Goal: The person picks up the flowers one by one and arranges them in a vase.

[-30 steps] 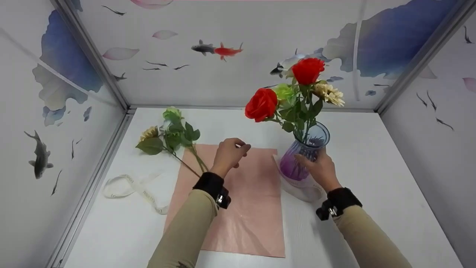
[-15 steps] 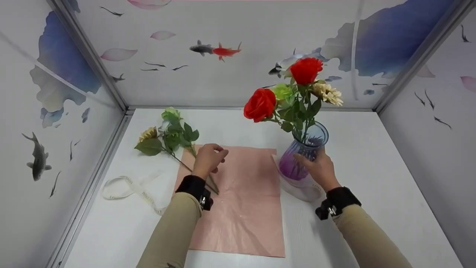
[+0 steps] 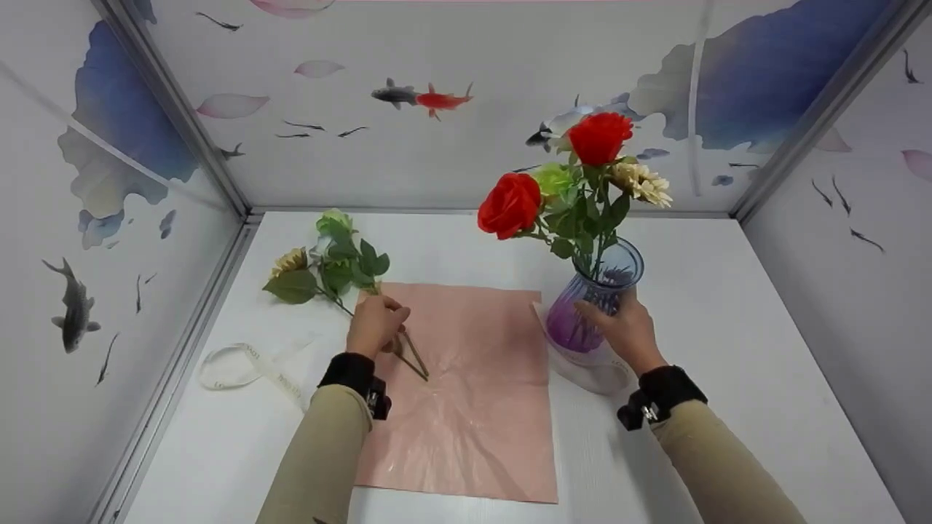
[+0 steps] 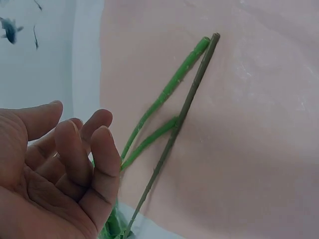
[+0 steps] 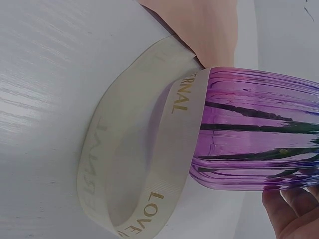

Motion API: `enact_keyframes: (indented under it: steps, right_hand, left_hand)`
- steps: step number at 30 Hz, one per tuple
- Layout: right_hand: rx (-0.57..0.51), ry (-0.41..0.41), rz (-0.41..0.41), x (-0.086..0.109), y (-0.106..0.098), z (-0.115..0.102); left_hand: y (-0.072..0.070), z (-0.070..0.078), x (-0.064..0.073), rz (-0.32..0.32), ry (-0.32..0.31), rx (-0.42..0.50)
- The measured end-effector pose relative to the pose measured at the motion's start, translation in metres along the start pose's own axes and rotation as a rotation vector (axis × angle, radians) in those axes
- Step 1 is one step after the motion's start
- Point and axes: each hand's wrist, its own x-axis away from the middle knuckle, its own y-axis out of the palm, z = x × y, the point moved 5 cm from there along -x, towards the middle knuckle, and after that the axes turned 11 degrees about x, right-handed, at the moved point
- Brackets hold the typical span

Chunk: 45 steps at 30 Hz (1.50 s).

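Observation:
My left hand [image 3: 373, 325] is over the stems of the loose flowers on the pink wrapping paper [image 3: 473, 415]. In the left wrist view its fingers are loosely bent beside the green stems [image 4: 167, 92] and a brown stem [image 4: 192, 92], with nothing between them and the thumb. The loose flowers include a yellow flower [image 3: 290, 262] and a pale green one [image 3: 335, 224]. My right hand [image 3: 630, 331] grips the side of a blue-and-purple glass vase [image 3: 564, 324]. A red rose [image 3: 510, 206], a second red flower [image 3: 601, 140] and a cream flower [image 3: 642, 183] stand in the vase.
A white ribbon [image 3: 249, 367] lies curled on the table [image 3: 735, 313] at the left. Another lettered ribbon [image 5: 172, 154] loops at the vase's base, beside the paper's edge. Printed walls with metal corner rails enclose the table on the left, back and right.
My left hand has moved left and down across the paper to the loose flower stems. The right hand has kept its grip on the vase throughout.

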Motion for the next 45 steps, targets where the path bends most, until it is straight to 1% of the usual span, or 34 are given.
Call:
enact_keyframes:
  steps: [6, 12, 15, 17, 22, 25, 28, 32, 41, 45]
  right_hand:
    - [0.0, 0.004, 0.005, -0.001, 0.0, 0.002]
    - [-0.011, 0.009, -0.001, -0.001, 0.0, 0.0]
    - [-0.007, 0.005, 0.002, -0.001, -0.001, 0.0]
    - [-0.005, 0.004, 0.005, -0.001, -0.001, 0.0]
    - [-0.007, 0.009, 0.0, -0.001, -0.001, -0.001]
    - [-0.003, 0.01, -0.002, 0.0, -0.001, -0.001]
    - [0.005, 0.011, -0.004, 0.001, 0.0, -0.001]
    - [0.002, 0.018, -0.015, 0.001, 0.0, -0.001]
    - [-0.016, 0.022, -0.016, 0.001, 0.0, -0.001]
    - [-0.017, 0.023, -0.016, 0.001, 0.0, -0.001]
  left_hand:
    - [-0.012, -0.012, -0.001, 0.04, 0.006, -0.033]
    - [-0.024, -0.025, 0.0, 0.086, -0.011, -0.055]
    - [-0.029, -0.03, 0.001, 0.097, -0.024, -0.069]
    - [-0.031, -0.033, 0.002, 0.091, -0.037, -0.078]
    - [-0.033, -0.044, 0.0, 0.052, -0.091, -0.107]
    - [-0.033, -0.049, -0.001, 0.04, -0.105, -0.114]
    - [-0.033, -0.053, -0.001, 0.042, -0.087, -0.126]
    - [-0.033, -0.055, 0.0, 0.052, -0.06, -0.168]
    - [-0.031, -0.057, 0.001, 0.049, -0.061, -0.195]
    - [-0.032, -0.057, 0.002, 0.066, -0.055, -0.214]
